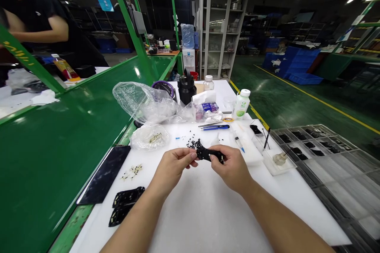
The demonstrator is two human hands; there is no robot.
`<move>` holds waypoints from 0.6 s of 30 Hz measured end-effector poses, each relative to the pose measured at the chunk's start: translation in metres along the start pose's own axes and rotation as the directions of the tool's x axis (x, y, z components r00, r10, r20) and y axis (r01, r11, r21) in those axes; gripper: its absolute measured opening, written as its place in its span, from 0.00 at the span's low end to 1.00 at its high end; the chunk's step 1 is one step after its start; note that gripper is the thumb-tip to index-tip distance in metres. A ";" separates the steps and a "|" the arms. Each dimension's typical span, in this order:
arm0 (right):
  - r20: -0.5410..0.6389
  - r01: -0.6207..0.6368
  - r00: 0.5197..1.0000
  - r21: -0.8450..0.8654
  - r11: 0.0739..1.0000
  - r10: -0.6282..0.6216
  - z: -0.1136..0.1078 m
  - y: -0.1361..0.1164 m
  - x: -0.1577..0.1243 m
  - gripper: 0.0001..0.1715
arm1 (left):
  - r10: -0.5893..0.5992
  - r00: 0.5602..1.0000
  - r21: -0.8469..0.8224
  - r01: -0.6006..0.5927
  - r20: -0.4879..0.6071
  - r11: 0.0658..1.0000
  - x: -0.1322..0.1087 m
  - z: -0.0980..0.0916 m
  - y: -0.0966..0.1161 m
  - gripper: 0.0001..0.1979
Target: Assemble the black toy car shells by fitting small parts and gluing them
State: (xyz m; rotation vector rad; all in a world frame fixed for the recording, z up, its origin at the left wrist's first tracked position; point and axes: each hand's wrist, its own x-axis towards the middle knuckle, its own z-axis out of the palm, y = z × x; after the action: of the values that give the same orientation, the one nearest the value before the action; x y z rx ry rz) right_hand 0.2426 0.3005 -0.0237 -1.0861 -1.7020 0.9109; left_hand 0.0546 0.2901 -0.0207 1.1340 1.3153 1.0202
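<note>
A black moulded part [210,155], small and elongated, is held just above the white table between both hands. My right hand [233,166] is closed around its right end, thumb on top. At its left end, the fingertips of my left hand [178,162] are pinched together; whether a small piece is between them is too small to see. Behind the part lies a scatter of tiny black pieces [194,142]. Small pale pieces with dark ends [132,172] lie to the left. Two larger black parts [126,201] with pale spots rest beside my left forearm.
A clear bag [142,102], black flask [187,89], white bottle [241,104] and blue cutter [215,127] stand or lie behind. A compartment tray [341,184] with black parts is at right, near a small dish [276,168]. A tablet-like dark panel [103,174] lies left. Another person [47,27] stands at far left.
</note>
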 end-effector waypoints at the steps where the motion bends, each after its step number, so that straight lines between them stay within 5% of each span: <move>1: 0.003 0.011 1.000 -0.005 1.000 -0.011 0.000 0.001 0.000 0.11 | -0.003 1.000 0.005 0.003 0.003 1.000 0.000 0.000 0.000 0.16; 18: 0.157 -0.015 0.987 -0.034 0.999 0.020 -0.003 0.003 0.001 0.12 | -0.132 0.976 0.043 0.127 0.174 0.991 0.003 -0.016 -0.003 0.11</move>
State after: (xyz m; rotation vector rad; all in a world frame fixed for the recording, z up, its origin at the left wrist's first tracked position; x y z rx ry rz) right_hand 0.2463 0.3027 -0.0251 -1.0766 -1.8443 1.0053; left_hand 0.0386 0.2932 -0.0231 1.1204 1.2492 0.7875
